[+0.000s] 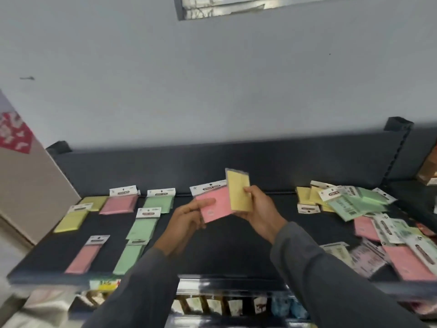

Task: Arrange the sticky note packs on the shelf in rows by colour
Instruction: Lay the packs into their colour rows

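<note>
- left hand (pixel 189 215) grips a pink pack (pixel 214 204) by its lower left corner, thumb on the front face; pack is lifted off the shelf (pixel 236 245), white header card pointing up-left
- right hand (pixel 257 209) holds a yellow pack (pixel 238 190) upright, fingers wrapped round its right edge; it overlaps the pink pack's right side, in front of it
- both hands closed on their packs, mid-air over the middle of the dark shelf
- sorted side, left: yellow packs (pixel 71 218) furthest left, two visible, one behind the other
- next column pink: one at the back (pixel 119 203), one at the front edge (pixel 84 256)
- then green packs (pixel 142 228), three in a line front to back, overlapping a bit
- unsorted side, right: loose heap (pixel 369 218) of yellow, green and pink packs, overlapping at mixed angles, some face down showing barcodes
- grey sleeves (pixel 331 268) on both arms
- cardboard box (pixel 26 185) leans against the left end of the shelf
- items on the lower level under the shelf, too blurred to identify
</note>
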A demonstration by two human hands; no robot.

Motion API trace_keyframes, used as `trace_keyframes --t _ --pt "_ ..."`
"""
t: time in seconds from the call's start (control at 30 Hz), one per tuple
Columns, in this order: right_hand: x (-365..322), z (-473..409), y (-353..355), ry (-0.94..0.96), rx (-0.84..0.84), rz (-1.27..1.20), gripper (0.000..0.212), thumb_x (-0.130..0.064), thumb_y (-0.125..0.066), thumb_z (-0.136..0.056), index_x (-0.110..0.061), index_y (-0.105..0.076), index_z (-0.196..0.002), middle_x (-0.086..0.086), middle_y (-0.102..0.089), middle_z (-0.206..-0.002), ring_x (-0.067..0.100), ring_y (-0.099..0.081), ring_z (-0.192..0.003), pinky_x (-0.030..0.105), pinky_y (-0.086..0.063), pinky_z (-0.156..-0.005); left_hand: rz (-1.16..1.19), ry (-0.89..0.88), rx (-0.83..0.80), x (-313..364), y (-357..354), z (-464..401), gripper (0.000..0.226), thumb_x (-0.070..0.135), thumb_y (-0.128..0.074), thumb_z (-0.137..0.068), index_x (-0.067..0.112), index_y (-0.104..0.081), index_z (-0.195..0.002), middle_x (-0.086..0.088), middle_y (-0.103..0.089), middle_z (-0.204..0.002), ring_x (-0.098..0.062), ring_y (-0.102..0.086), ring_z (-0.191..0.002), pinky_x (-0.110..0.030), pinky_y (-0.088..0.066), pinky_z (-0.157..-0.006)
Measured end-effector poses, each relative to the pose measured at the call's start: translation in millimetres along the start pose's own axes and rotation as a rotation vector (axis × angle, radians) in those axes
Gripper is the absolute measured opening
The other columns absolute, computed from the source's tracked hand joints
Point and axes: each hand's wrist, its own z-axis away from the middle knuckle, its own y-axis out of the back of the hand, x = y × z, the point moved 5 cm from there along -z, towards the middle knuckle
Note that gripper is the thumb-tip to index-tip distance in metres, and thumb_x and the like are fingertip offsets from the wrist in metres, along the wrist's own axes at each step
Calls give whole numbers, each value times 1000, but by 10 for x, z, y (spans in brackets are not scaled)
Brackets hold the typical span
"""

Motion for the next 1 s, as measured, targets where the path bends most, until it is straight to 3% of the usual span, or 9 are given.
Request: trace_keyframes --t 0.13,0.27,0.37,0.57,0.67,0.77,0.87,1.0 --pt "435 26 -700 100 -16 243 14 -19 -54 -94 -10 -64 -98 12 -65 -89 27 -64 -79 37 -52 -57 54 -83 159 80 568 210 28 6 -59 -97 15 -76 -117 1 -68 -132 -20 -65 -105 -31 -54 -74" --pt "972 -20 -1431 116 -53 301 18 -17 -53 -95 -1 -61 -100 15 -62 -82 25 -58 -66 30 -43 -46 -10 -111 197 124 1388 395 39 3 -60 -96 24 -70 -127 -1 -70 -128 -27 -67 -113 -45 -55 -92" --pt "1294 -80 -1941 128 -62 350 18 -14 -54 -96 -2 -63 -105 12 -64 -81 22 -58 -64 29 -42 -45 -57 -94 173 199 1997 508 49 -5 -58 -93 27 -68 -129 -4 -68 -128 -26 -65 -109 -35 -56 -85" --pt "1816 -218 -2809 234 14 425 16 -8 -51 -96 -11 -65 -104 3 -66 -83 17 -60 -67 30 -48 -50 -303 -90 187 319 3054 551 66 2 -64 -93 30 -44 -150 -1 -53 -141 -20 -62 -118 -40 -61 -91" --pt "2030 -286 -3094 284 29 475 15 -12 -51 -99 -14 -61 -110 2 -67 -92 17 -62 -78 32 -54 -58 -400 -128 248 316 3443 493 71 12 -69 -89 29 -42 -152 6 -47 -149 -14 -51 -133 -42 -47 -111" --pt "2142 -395 -3243 324 60 558 16 -13 -49 -100 -20 -58 -111 4 -67 -98 18 -63 -79 32 -54 -57 -530 -145 263 338 3652 351 71 5 -67 -89 21 -41 -153 6 -42 -153 -8 -38 -139 -29 -32 -116" --pt "2170 -619 -3264 342 63 661 15 -14 -49 -99 -21 -57 -109 10 -68 -100 27 -67 -79 40 -55 -56 -634 -152 270 296 3778 134 72 6 -68 -87 19 -42 -153 3 -41 -156 -10 -35 -142 -37 -28 -122" --pt "2078 -963 -3253 345 93 812 15 -14 -49 -99 -18 -57 -111 7 -66 -98 28 -68 -82 46 -61 -56 -772 -141 237 180 3855 -236 73 16 -72 -87 19 -41 -153 -2 -46 -153 -23 -42 -139 -48 -36 -117"
